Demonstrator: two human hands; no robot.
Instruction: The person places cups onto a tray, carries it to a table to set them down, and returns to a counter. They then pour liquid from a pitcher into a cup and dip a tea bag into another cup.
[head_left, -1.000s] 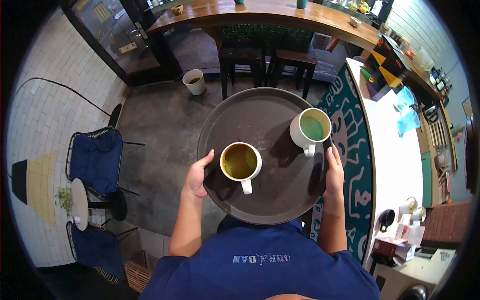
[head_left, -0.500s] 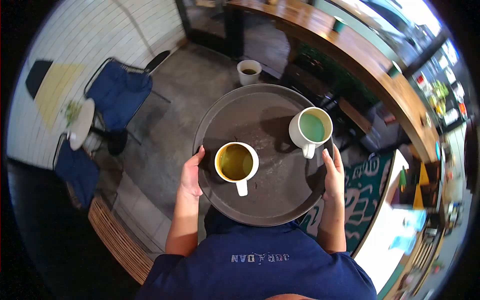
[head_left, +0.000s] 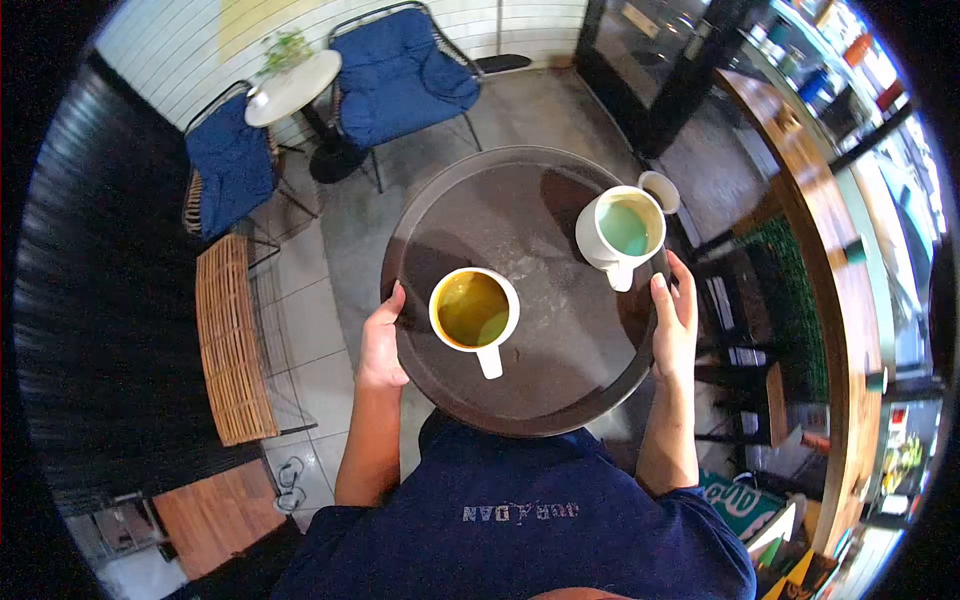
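Observation:
A round dark brown tray is held level in front of my body. My left hand grips its left rim, thumb on top and fingers hidden beneath. On the right rim my right hand does the same, close to a white mug with pale green liquid inside. Nearer my left hand stands another white mug, holding yellow-brown liquid, its handle pointing toward me. Both mugs are upright on the tray.
Blue cushioned chairs flank a small round table with a plant. At left is a woven bench. A long wooden counter with stools runs along the right. Beyond the tray, a white pot stands by a dark door frame.
The view has turned: chairs and table now sit farther right and up, and the counter runs down the right side. Hands, tray and mugs keep nearly the same arrangement.

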